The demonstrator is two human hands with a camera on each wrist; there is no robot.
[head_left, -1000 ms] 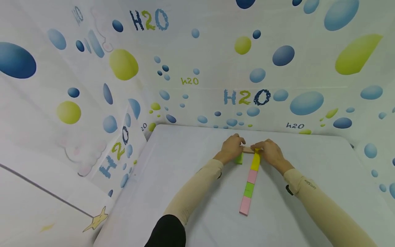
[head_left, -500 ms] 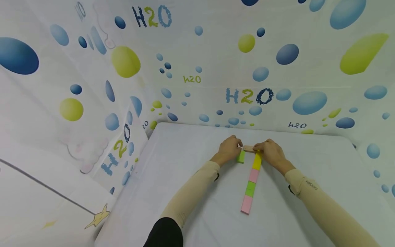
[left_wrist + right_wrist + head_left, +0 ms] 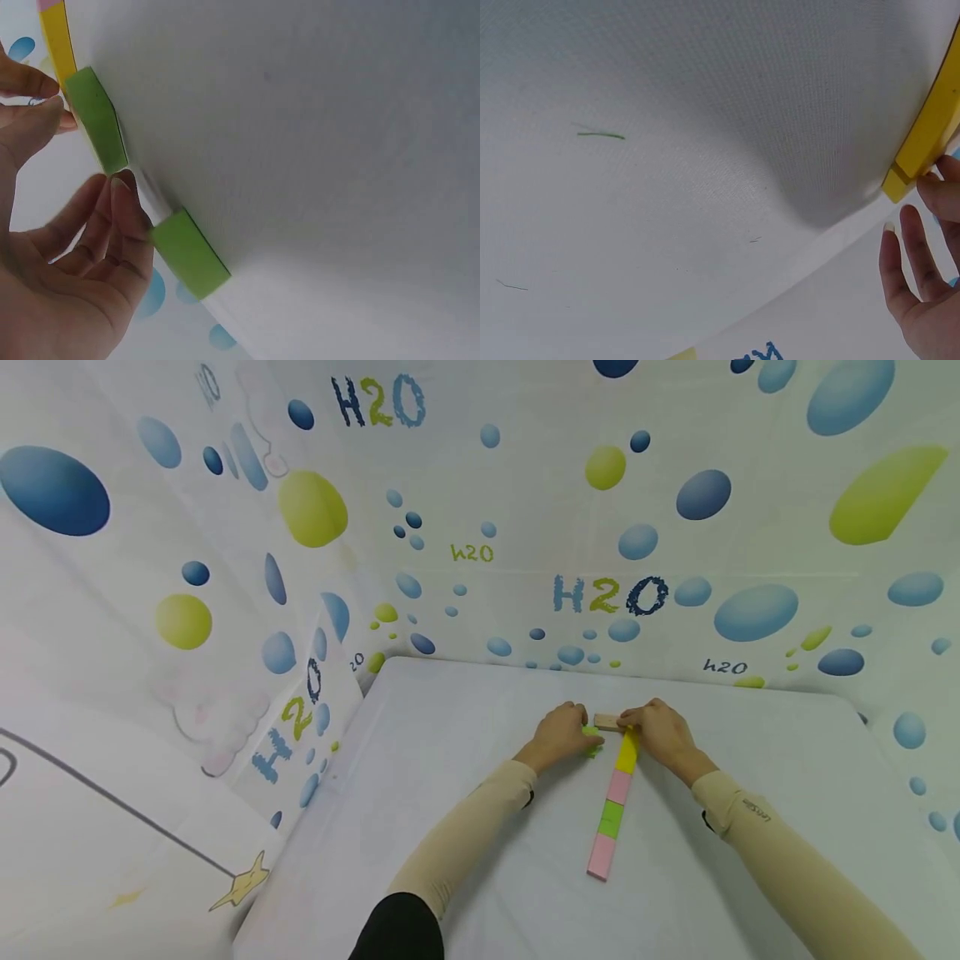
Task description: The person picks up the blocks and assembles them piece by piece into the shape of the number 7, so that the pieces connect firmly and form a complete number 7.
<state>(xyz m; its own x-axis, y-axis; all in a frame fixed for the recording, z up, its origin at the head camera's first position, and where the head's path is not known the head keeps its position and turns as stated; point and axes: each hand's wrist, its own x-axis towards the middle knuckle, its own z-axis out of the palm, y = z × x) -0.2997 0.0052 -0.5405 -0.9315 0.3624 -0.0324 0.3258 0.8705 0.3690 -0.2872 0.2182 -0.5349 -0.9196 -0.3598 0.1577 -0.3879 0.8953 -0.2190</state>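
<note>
In the head view, a bare wood block [image 3: 606, 722] lies crosswise at the far end of a row, its right end against the yellow block [image 3: 626, 753]. My right hand [image 3: 660, 733] pinches that right end between thumb and fingertips. The left hand [image 3: 558, 737] holds a green block [image 3: 592, 750], its thumb across it, just left of the wood block. The left wrist view shows the left fingertips between a green-faced block [image 3: 97, 120] and another green block [image 3: 191, 255]. In the right wrist view, the right fingertips touch a yellow block's end [image 3: 911, 161].
From the yellow block the row comes toward me: a pink block [image 3: 618, 787], a green block [image 3: 611, 819] and another pink block [image 3: 601, 857]. All lie on a white-covered table [image 3: 465, 727]. A wall with blue and green dots [image 3: 480, 602] stands behind.
The left hand has come off the wood block's left end and moved onto the green block, which has shifted slightly right. The right hand stays at the wood block's right end.
</note>
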